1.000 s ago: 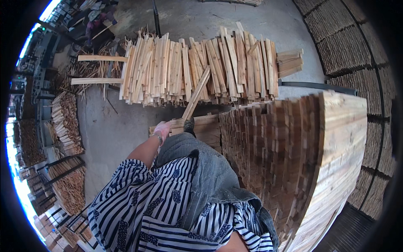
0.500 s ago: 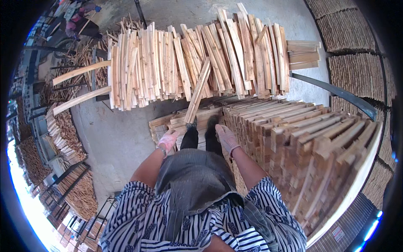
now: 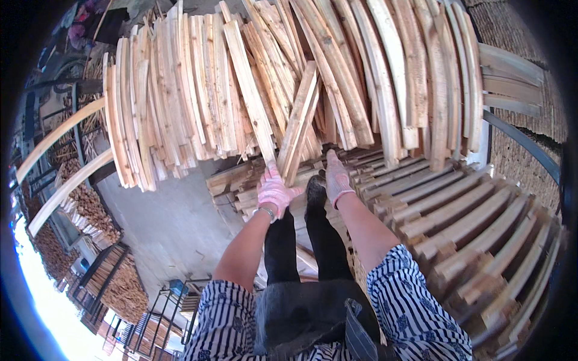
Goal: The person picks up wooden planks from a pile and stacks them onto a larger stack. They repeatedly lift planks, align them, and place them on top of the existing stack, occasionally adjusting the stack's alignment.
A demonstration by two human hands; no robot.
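Note:
A large pile of pale wooden strips (image 3: 198,90) lies in front of me, most of them pointing toward me. My left hand (image 3: 277,189), in a pinkish work glove, is at the near end of one long strip (image 3: 247,84); its thumb is spread out and its fingertips seem to meet the strip end. Beside it, a slanting pair of strips (image 3: 298,123) sticks out of the pile toward my feet. My right hand (image 3: 338,175), gloved too, reaches up with fingers stretched out, right of that pair and just short of the pile, holding nothing visible.
On my right stands a tall stack of layered strips (image 3: 463,222). Lower strips (image 3: 232,180) lie around my dark boots (image 3: 315,195). Two long strips (image 3: 66,135) jut out at the left. A dark metal bar (image 3: 524,141) runs at the right. Another person (image 3: 78,30) is at the far left.
Both hands have moved forward from beside my legs to the near edge of the pile. I have leaned in, so the pile looks larger and nearer.

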